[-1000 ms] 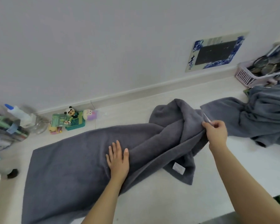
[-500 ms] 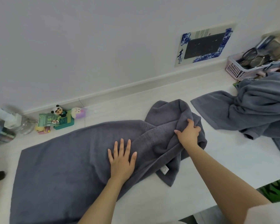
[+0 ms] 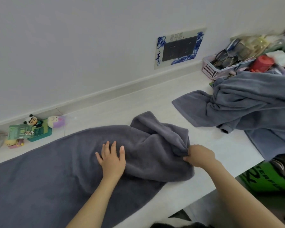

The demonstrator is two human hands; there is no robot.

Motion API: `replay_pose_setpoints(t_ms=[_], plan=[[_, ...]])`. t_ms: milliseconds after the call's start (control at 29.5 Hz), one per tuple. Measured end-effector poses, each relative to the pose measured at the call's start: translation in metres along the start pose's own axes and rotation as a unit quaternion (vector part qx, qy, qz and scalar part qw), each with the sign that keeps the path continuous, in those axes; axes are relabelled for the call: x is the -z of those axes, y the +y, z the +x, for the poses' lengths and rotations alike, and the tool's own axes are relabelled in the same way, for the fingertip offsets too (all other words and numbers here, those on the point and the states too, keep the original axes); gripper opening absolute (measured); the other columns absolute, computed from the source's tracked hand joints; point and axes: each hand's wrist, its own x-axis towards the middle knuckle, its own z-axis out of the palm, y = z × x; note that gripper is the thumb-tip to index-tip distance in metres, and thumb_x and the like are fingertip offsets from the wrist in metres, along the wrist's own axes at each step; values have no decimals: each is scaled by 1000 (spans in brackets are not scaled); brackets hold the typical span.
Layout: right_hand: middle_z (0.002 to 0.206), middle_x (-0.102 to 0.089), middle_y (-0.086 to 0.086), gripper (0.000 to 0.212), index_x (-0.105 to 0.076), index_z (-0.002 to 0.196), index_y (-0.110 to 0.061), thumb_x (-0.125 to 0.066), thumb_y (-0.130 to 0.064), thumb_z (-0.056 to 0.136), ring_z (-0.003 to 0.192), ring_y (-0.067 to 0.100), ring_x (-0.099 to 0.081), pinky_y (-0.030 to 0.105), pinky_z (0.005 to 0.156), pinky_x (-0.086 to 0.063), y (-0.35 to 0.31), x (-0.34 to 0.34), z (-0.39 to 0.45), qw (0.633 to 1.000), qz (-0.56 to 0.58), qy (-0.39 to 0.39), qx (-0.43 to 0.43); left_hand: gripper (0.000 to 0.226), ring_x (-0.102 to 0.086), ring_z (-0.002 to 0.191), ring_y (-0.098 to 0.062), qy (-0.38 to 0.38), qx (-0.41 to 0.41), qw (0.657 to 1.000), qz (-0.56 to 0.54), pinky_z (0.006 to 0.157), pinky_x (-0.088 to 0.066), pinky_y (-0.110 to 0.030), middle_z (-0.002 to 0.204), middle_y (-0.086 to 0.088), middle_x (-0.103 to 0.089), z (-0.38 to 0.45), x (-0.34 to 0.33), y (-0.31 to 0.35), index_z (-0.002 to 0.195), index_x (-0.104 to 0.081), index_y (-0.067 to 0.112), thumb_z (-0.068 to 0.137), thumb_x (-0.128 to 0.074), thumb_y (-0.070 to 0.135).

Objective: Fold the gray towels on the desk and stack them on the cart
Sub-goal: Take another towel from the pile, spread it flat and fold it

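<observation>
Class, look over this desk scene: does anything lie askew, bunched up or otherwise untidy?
Yes. The dark gray towel lies flat at its left but is bunched at its right end, where the right hand pinches it; the left hand presses it flat. A second gray towel lies crumpled by the pink basket.

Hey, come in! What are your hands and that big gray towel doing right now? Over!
Left hand flat on dark gray towel. Right hand pinching its bunched end. Towel unfolded on desk. Gray towel pile waiting, clear of it.
</observation>
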Motion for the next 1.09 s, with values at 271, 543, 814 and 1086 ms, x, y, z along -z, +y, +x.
replay_pose_setpoints(t_ms=[271, 543, 814, 1086], plan=[[150, -29, 3, 79, -24, 145, -19, -62, -48, 83, 135, 24, -29, 40, 110, -28, -44, 18, 44, 948, 219, 158, 169, 58, 10, 146, -15, -99, 6, 994, -47, 115, 14, -46, 160, 0, 6, 20, -13, 45, 152, 0, 28, 100, -17, 47], [104, -67, 11, 28, -61, 104, -10, -46, -33, 97, 97, 27, -60, 27, 75, -39, -63, 14, 83, 911, 346, 169, 147, 62, 19, 144, -16, -133, 81, 988, -22, 112, 19, -47, 159, 7, 13, 35, -18, 43, 151, 9, 27, 98, -9, 54], [82, -57, 1, 27, -57, 92, -9, -40, -30, 98, 74, 15, -51, 32, 69, -44, 63, 30, 19, 726, 589, 352, -44, 65, 17, 145, -17, -90, 151, 983, -44, 114, 16, -49, 159, 8, 9, 43, -12, 23, 152, 5, 24, 97, -11, 56], [139, -44, 10, 54, -42, 136, -11, -58, -31, 88, 126, 30, -40, 41, 104, -33, 79, -13, 28, 905, 345, 249, -20, 61, 10, 146, -16, -17, -11, 999, -27, 117, 12, -44, 160, -3, 6, 28, -22, 78, 152, -4, 19, 100, -20, 46]])
